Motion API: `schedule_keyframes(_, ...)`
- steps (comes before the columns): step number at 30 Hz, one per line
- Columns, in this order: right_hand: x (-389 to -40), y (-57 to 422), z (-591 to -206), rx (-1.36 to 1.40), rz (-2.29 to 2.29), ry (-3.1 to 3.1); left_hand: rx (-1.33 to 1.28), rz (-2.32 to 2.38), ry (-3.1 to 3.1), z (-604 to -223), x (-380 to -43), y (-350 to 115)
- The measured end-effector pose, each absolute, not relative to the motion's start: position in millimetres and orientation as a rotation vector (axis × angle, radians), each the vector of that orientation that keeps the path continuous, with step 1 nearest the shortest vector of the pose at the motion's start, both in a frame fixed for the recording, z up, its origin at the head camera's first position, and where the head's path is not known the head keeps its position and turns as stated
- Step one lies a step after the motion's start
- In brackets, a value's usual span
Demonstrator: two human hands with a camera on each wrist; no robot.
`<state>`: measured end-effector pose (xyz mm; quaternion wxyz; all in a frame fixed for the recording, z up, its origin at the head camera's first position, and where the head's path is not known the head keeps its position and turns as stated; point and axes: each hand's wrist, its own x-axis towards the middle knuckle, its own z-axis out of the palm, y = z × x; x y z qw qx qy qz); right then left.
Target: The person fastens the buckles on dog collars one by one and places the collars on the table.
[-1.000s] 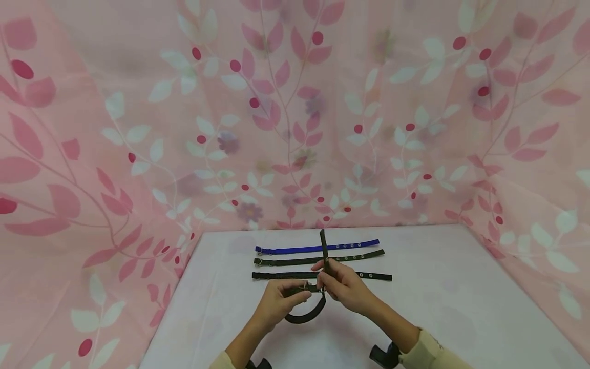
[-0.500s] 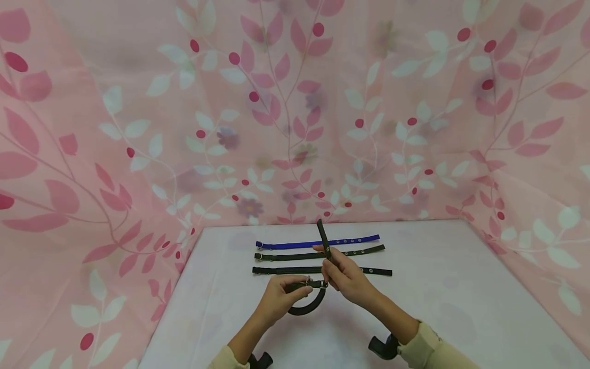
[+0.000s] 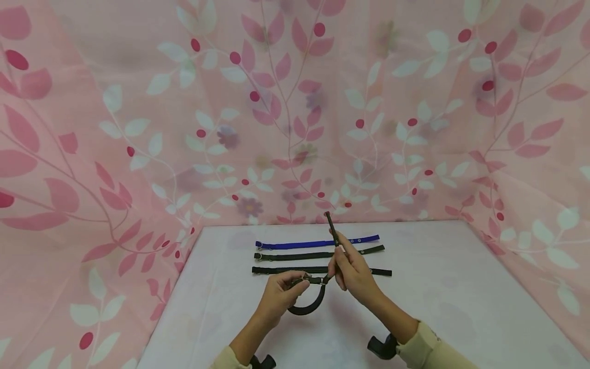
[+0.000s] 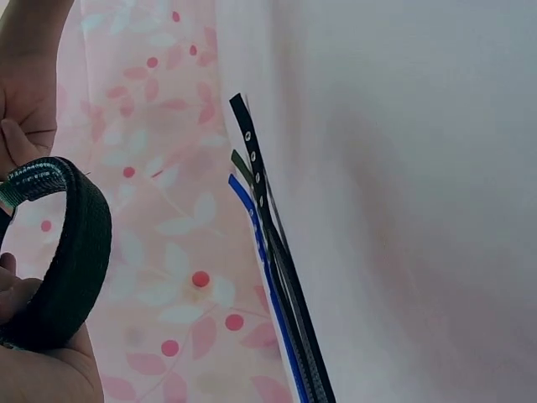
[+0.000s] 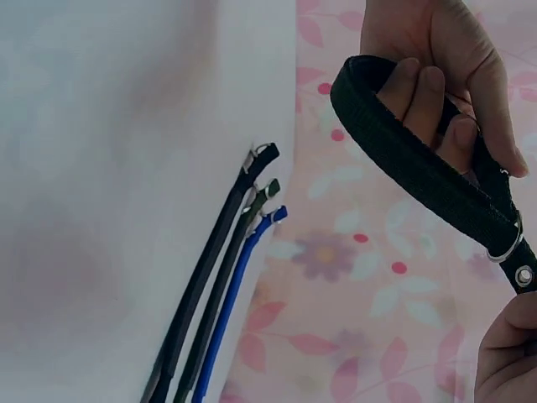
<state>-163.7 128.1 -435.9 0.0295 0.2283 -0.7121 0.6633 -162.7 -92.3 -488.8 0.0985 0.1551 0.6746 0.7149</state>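
A dark green collar (image 3: 306, 310), bent into a loop, is held above the table between both hands. My left hand (image 3: 276, 297) pinches it by the buckle end; in the right wrist view several of its fingers show inside the loop. My right hand (image 3: 357, 274) grips the strap's free end, whose tip sticks up past the fingers. The strap passes through a metal ring (image 5: 508, 243), and an eyelet (image 5: 524, 275) shows just beyond it, close to the right fingers. How far the strap runs through the buckle is hidden by the fingers.
Behind the hands, three collars lie side by side on the white table (image 3: 221, 318): a blue collar (image 3: 295, 245), a green collar (image 3: 295, 257) and a black collar (image 3: 286, 270). A pink floral cloth (image 3: 295, 128) hangs along the back and sides.
My right hand has moved up and to the right, drawing the strap's free end along. The left hand stays nearly in place, and the loop looks slightly smaller.
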Motion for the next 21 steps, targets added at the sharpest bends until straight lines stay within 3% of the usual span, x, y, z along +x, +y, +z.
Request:
schedule_keyframes(16,-155.0,122.5,-439.0,0.841,1.955,-2.273,0.557,2.094,2.140,-486.3,-159.9,-91.2)
schedule_keyframes(21,-153.3,124.5,-438.4,0.859,1.890,-2.273,0.465,2.144,2.134,-485.3,-160.0,-96.1)
